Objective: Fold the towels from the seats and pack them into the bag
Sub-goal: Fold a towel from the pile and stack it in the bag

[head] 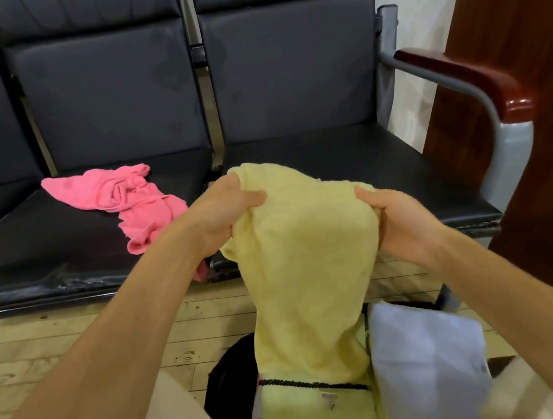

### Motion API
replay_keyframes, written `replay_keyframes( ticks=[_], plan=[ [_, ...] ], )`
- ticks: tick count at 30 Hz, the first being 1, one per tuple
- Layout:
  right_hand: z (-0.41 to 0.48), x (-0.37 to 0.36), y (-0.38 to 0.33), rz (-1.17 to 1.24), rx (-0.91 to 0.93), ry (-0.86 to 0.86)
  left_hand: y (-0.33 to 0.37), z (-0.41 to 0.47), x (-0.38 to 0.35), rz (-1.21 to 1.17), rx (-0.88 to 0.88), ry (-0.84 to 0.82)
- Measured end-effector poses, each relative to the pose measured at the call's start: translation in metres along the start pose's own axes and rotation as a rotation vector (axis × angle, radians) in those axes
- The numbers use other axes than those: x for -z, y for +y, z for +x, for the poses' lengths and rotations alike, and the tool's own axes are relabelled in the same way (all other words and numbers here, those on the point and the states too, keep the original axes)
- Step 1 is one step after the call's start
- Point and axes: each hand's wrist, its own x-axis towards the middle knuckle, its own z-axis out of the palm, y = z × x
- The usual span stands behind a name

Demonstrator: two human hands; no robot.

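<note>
Both hands grip yellow towel (304, 257), hiding bag (226, 387) opening.

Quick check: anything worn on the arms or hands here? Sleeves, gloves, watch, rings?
Nothing visible. Both forearms are bare up to the frame edge, with no sleeves in view. The left hand and right hand have no gloves, and no watch, bands or rings show on the visible sides.

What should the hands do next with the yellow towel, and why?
Probably bring the left hand and right hand together to fold the yellow towel in half: it hangs unfolded between them above the bag of folded towels.
</note>
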Motion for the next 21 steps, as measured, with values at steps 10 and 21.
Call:
replay_keyframes(
  ticks=[10,21],
  plan=[
    [-0.009,0.033,-0.043,0.316,0.184,0.446,-0.001,0.002,-0.047,-0.017,0.033,-0.242],
    [-0.014,0.057,-0.04,-0.09,0.1,0.401,-0.004,0.019,-0.022,0.628,-0.076,-0.381]
  ],
)
